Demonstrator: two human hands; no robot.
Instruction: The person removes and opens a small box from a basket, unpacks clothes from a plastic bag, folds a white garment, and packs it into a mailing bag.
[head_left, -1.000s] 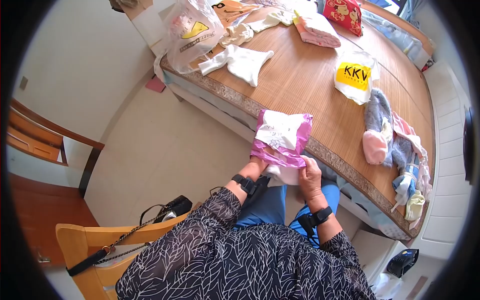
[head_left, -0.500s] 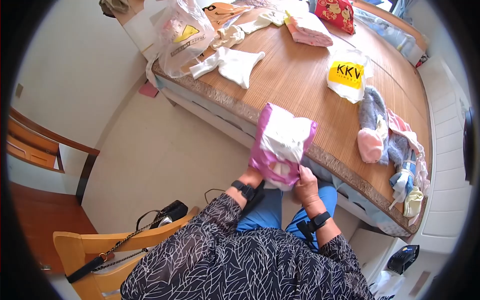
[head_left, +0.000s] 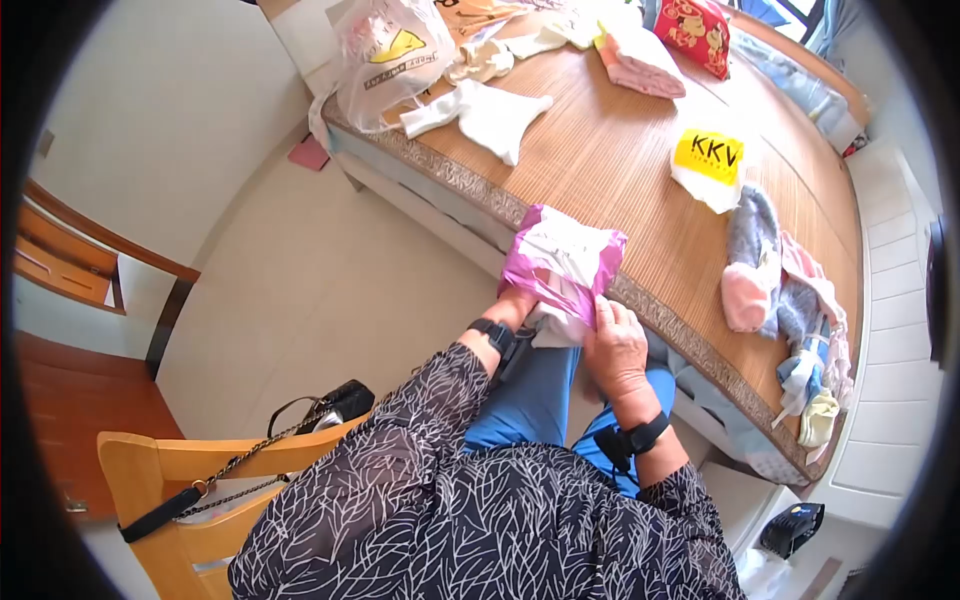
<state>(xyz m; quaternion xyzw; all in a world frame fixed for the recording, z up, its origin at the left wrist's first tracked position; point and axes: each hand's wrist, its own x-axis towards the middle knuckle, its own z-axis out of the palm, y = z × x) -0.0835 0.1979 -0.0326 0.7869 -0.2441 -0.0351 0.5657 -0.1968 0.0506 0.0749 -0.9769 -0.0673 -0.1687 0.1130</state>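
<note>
A purple and white plastic bag (head_left: 565, 250) is held over the near edge of the wooden-topped bed (head_left: 610, 150). My left hand (head_left: 518, 305) reaches into the bag's lower left side, its fingers hidden by the plastic. At the lower right edge of the bag, my right hand (head_left: 615, 345) pinches the purple plastic between thumb and fingers. White cloth (head_left: 560, 327) shows at the bag's opening, between the two hands.
On the bed lie a white garment (head_left: 490, 118), a clear bag (head_left: 390, 65), a pink folded cloth (head_left: 645, 65), a red bag (head_left: 695, 35), a KKV bag (head_left: 710, 165) and several socks (head_left: 750, 285). A wooden chair (head_left: 150, 480) with a black handbag (head_left: 345, 402) stands at lower left.
Half a second ago the bag stood stretched out longer; now it is tilted and folded shorter. My right hand has shifted its fingers along the bag's edge. The view has moved slightly.
</note>
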